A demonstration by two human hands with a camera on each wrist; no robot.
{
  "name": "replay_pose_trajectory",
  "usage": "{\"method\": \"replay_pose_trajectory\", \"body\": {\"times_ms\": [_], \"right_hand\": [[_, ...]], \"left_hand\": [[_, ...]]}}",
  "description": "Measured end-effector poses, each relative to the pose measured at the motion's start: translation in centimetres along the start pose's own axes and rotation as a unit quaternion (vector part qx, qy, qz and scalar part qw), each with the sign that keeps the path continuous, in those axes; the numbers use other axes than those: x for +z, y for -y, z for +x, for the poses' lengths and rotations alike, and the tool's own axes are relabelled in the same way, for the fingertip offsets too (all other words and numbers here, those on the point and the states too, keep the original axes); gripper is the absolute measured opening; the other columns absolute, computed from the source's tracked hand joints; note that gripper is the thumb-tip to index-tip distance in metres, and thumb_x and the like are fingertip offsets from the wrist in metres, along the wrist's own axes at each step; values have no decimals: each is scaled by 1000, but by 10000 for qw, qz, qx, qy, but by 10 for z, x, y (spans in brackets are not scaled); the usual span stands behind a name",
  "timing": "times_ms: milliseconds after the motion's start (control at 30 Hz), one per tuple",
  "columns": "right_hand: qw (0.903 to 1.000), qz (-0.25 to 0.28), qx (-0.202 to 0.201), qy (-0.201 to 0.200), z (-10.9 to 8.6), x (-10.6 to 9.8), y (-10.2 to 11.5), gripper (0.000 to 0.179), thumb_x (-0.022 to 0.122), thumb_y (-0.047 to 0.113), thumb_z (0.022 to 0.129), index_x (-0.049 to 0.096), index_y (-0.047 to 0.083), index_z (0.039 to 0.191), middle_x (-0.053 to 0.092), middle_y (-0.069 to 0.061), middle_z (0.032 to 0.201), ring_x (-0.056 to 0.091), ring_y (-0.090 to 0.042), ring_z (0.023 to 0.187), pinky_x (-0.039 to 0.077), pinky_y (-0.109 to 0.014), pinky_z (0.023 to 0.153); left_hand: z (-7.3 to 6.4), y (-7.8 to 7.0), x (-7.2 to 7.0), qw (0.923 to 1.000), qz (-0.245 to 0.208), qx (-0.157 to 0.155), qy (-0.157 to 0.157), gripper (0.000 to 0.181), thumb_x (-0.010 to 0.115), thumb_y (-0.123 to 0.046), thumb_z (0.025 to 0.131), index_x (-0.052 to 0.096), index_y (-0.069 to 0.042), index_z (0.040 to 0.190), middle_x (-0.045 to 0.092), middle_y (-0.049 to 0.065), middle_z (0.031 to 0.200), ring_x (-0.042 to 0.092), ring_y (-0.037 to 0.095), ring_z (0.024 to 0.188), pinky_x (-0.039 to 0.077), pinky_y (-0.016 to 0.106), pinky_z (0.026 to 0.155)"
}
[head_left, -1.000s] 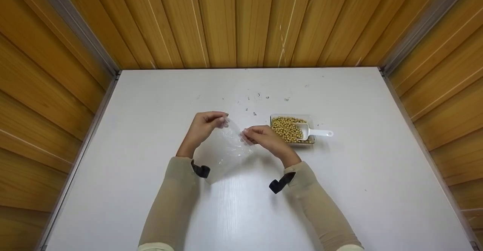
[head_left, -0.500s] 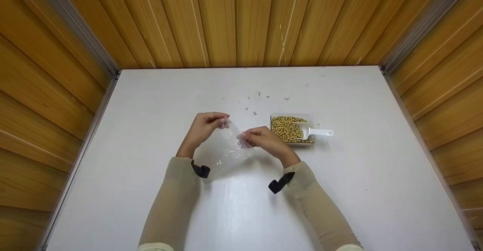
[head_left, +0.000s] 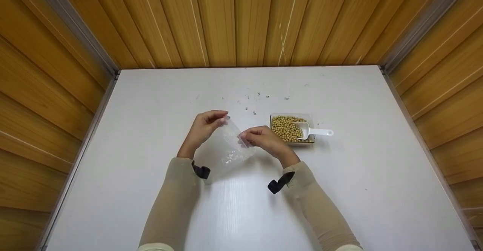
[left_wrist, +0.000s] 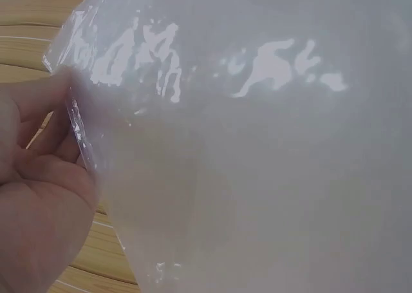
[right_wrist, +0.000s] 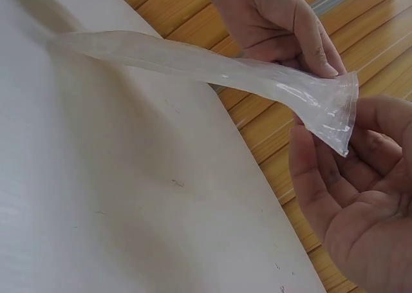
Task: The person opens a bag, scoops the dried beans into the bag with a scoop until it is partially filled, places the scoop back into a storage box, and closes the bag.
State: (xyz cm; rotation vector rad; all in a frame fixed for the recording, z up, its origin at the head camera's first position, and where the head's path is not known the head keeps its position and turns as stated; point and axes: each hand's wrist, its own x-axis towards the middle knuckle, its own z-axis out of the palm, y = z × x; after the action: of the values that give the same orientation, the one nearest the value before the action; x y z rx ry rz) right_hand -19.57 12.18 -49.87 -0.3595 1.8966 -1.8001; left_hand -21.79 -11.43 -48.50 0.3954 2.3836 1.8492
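Note:
Between both hands hangs a clear plastic bag (head_left: 226, 145), thin and glossy. My left hand (head_left: 203, 128) pinches one upper corner of it between thumb and fingers. At the opposite end of the bag's top edge, my right hand (head_left: 266, 139) holds the film with its fingertips. The bag's film (left_wrist: 244, 164) fills most of the left wrist view, with nothing visible inside. Seen edge-on in the right wrist view, the bag (right_wrist: 193, 64) is narrow and flares at its top edge, right at the fingertips. Its lower end hangs close over the table.
Right of the right hand stands a clear rectangular container (head_left: 311, 118) of yellow soybeans (head_left: 286, 128). A white scoop (head_left: 319, 132) lies in it, handle jutting over the right rim. Small dark marks speckle the white table (head_left: 151, 92) further back. Wood-look panels (head_left: 249, 24) enclose it.
The bag's film has shifted slightly between the hands, and its bright reflections have moved. Both hands keep nearly the same places and grips. The container and scoop have not moved.

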Motion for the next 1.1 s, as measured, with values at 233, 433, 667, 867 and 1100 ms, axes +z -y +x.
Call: {"method": "replay_pose_trajectory", "body": {"times_ms": [233, 433, 667, 867, 1100], "right_hand": [[9997, -59, 25, -243, 2, 3, -1, 31, 61, 18, 94, 67, -8, 109, 71, -2, 97, 66, -10, 85, 53, -28, 83], [9996, -199, 29, -194, 4, 4, 1, 31, 60, 17, 95, 67, -9, 110, 69, 0, 93, 64, -10, 83, 53, -28, 81], [9994, -303, 110, -96, 5, 7, 3, 30, 60, 14, 94, 66, -10, 111, 69, 4, 87, 64, -10, 80, 54, -28, 80], [9992, -391, -8, -85, 4, 8, 5, 29, 64, 15, 92, 68, -7, 110, 70, 4, 87, 65, -10, 80, 54, -28, 80], [9994, -334, -86, -47, 2, 7, 5, 28, 65, 15, 91, 68, -8, 109, 69, 6, 83, 64, -10, 78, 54, -27, 78]], "left_hand": [[0, -3, 4, 9969, 273, 177, -718, 34, 68, -12, 88, 58, -3, 119, 58, 17, 118, 55, 27, 104, 46, 36, 92], [-3, -10, 7, 9957, 696, 82, -613, 19, 69, -24, 88, 60, -7, 92, 55, 4, 86, 49, 19, 79, 41, 28, 70], [-4, -16, 14, 9947, 946, -386, 92, 35, 67, -42, 87, 60, -12, 70, 52, -2, 61, 45, 12, 55, 36, 24, 52], [-2, -20, 18, 9915, 1121, -619, 235, 46, 68, -50, 83, 57, -12, 61, 50, -3, 55, 43, 11, 49, 37, 24, 48], [-1, -20, 18, 9902, 1215, -628, 292, 43, 69, -41, 85, 58, -8, 60, 50, -4, 53, 43, 10, 47, 39, 23, 48]]}}
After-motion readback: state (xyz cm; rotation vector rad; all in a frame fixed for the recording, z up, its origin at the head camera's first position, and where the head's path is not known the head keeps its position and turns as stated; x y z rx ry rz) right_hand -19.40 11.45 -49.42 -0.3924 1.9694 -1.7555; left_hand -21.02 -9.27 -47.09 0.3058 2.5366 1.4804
